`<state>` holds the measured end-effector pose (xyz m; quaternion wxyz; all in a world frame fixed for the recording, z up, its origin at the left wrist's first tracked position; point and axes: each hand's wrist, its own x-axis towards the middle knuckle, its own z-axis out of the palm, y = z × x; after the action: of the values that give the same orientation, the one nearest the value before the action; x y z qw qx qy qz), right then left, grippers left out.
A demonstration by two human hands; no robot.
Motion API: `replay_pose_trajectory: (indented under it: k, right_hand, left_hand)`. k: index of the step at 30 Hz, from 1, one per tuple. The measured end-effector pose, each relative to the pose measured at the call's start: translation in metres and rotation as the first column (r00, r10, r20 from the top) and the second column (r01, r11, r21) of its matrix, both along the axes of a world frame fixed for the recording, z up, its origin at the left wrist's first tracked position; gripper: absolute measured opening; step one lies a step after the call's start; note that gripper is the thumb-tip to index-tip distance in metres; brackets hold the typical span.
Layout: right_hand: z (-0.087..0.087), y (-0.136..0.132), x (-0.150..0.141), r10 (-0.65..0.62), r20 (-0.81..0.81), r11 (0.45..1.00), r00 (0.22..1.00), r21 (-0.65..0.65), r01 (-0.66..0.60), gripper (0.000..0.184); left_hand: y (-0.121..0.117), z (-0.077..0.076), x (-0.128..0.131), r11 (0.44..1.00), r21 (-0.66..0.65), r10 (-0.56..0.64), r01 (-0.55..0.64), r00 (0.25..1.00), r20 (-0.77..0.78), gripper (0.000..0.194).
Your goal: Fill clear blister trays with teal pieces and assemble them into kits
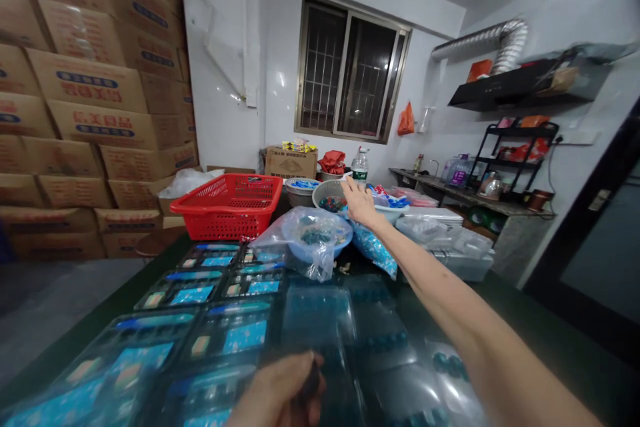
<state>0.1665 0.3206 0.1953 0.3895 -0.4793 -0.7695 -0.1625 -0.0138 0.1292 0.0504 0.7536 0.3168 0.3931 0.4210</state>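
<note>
My right hand (357, 201) is stretched far out over the table, fingers extended, at the rim of a pale basket (325, 192) holding small coloured pieces. Whether it grips anything I cannot see. My left hand (280, 392) is close to me at the bottom edge, curled into a loose fist around a small dark object I cannot make out. Clear plastic blister trays (215, 327) with blue cards lie in rows on the dark green table (540, 340). A clear bag over a blue bowl (310, 237) sits just short of my right hand.
A red plastic basket (227, 203) stands at the back left of the table. Cardboard boxes (85, 113) are stacked high on the left. A water bottle (359, 165), more bowls and bags crowd the far end. A counter with shelves (515, 167) runs along the right wall.
</note>
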Motion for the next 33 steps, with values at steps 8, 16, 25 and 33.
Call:
replay_pose_trajectory:
  k: [8,16,25,33]
  right_hand:
    - [-0.095,-0.18,0.007,0.358,-0.062,0.914,0.932,-0.179,-0.363,0.017]
    - [-0.137,-0.24,0.052,0.04,-0.636,0.848,0.77,-0.386,-0.363,0.005]
    - [-0.154,-0.261,0.086,-0.144,-0.813,0.791,0.564,-0.437,-0.428,0.006]
    - [-0.179,-0.27,0.085,-0.103,-0.551,0.986,0.828,-0.169,0.01,0.013]
  left_hand:
    - [0.005,0.002,0.04,0.989,0.123,0.069,-0.077,0.995,0.067,0.019]
    - [-0.02,0.006,0.099,0.968,0.25,0.049,-0.038,0.998,-0.037,0.018]
    - [-0.031,-0.002,0.129,0.828,0.517,0.081,0.216,0.866,-0.493,0.021]
    - [-0.039,-0.013,0.157,0.927,0.32,-0.108,0.196,0.956,-0.273,0.022]
